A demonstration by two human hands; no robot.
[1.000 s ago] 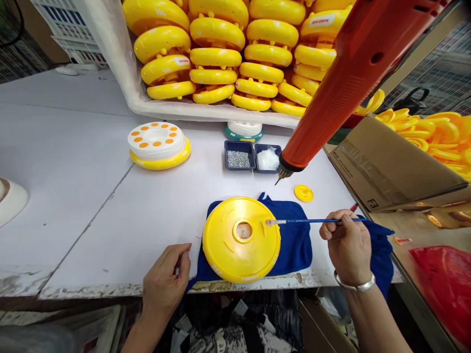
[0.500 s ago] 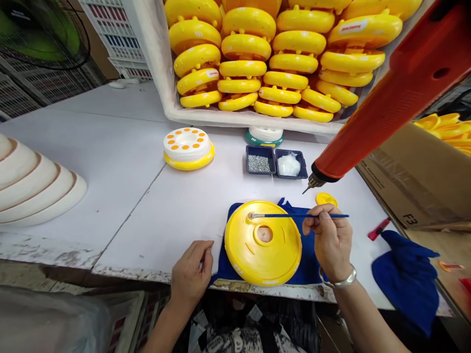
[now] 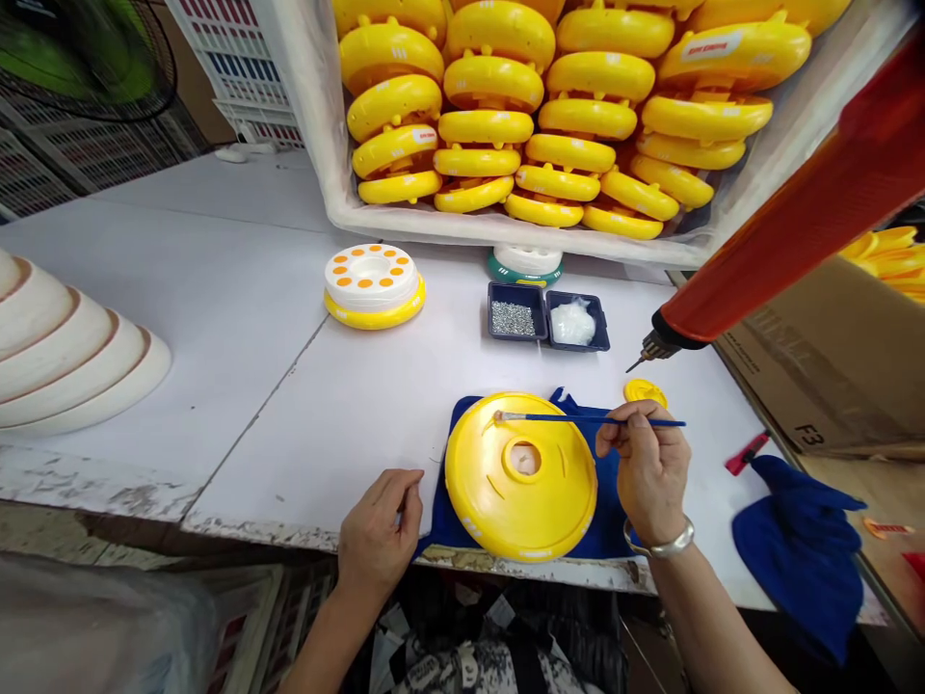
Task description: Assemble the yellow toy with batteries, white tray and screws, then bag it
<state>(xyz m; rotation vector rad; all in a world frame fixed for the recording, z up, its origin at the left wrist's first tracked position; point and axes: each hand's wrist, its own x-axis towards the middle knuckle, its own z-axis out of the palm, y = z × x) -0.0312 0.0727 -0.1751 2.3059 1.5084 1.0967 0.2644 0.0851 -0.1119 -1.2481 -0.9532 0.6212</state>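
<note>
A yellow plastic disc [image 3: 520,477] with a round centre hole lies on a blue cloth [image 3: 448,516] at the table's front edge. My right hand [image 3: 647,467] is closed on a thin blue brush [image 3: 585,418], whose tip touches the disc's upper left rim. My left hand [image 3: 380,530] rests on the table edge just left of the disc, fingers loosely curled, holding nothing I can see. An orange powered screwdriver [image 3: 780,241] hangs above the table at the right, its bit pointing down to the left.
A big bin of stacked yellow discs [image 3: 549,116] stands at the back. Two small dark trays [image 3: 547,321] hold screws and white grease. A white and yellow assembled disc [image 3: 372,284] sits further left, white shells [image 3: 65,357] at far left, a small yellow cap [image 3: 646,391], a cardboard box [image 3: 831,366].
The brush tip moved from the disc's right side across to its upper left rim. The view shifted left, and the hanging screwdriver swung slightly right. My left hand stayed put.
</note>
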